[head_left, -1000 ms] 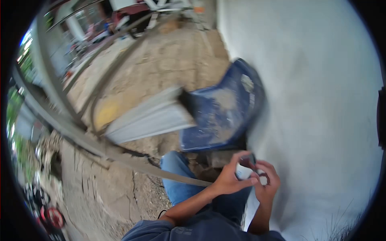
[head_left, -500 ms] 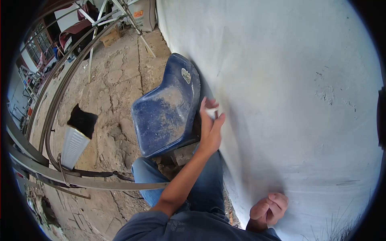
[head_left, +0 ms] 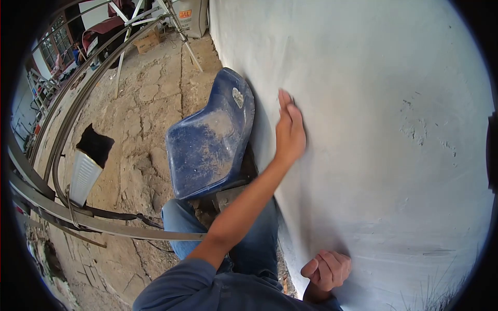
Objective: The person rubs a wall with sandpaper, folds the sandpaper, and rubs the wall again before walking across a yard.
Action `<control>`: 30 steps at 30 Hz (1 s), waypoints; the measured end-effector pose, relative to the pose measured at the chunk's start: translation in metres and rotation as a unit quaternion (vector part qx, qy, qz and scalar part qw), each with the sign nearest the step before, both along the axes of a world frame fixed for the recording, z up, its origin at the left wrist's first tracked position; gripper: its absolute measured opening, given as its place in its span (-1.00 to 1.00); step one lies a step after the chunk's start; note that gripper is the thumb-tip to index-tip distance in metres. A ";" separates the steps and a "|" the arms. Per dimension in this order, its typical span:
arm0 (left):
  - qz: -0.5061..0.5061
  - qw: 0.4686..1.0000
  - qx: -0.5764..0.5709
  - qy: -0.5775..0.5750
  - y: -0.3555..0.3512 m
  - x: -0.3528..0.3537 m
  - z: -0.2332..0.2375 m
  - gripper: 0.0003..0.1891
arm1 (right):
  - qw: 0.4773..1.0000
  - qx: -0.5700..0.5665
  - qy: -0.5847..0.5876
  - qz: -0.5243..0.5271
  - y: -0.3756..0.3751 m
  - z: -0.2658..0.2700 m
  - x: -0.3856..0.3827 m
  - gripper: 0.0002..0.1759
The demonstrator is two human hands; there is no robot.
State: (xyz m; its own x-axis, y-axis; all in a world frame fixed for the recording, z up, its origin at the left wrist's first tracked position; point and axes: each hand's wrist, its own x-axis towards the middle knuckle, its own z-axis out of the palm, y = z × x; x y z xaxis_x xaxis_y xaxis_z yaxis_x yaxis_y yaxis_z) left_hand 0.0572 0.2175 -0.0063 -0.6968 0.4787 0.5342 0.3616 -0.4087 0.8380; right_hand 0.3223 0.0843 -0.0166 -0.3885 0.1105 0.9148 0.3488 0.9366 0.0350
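My left hand (head_left: 291,132) is against the pale plastered wall (head_left: 363,155), its fingers pressed together and pointing up along the surface. Whatever lies under its palm is hidden; a small whitish piece showed in its grasp a moment earlier. Lower down, my right hand (head_left: 329,269) is curled into a fist close to the wall, and its palm side cannot be seen. Left of my left hand, a scuffed blue plastic seat (head_left: 210,142) leans near the wall's foot, dusty and with a worn sticker on its backrest.
Curved metal strips (head_left: 140,234) cross the left side, close to my left arm. A ribbed white metal piece (head_left: 85,179) with a dark opening stands beside them. Farther off are a metal stand (head_left: 192,54), a sack (head_left: 192,18), a cardboard box (head_left: 148,41) and cracked ground (head_left: 150,93).
My left hand has moved from beside the blue seat, up and right onto the wall, and the whitish piece is now hidden. My right hand stays curled by the wall.
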 end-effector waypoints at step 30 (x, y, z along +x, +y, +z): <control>0.009 0.999 0.009 0.034 0.004 -0.029 -0.129 -0.55 | 0.996 -0.015 -0.052 -0.072 0.000 -0.010 -0.010 -0.83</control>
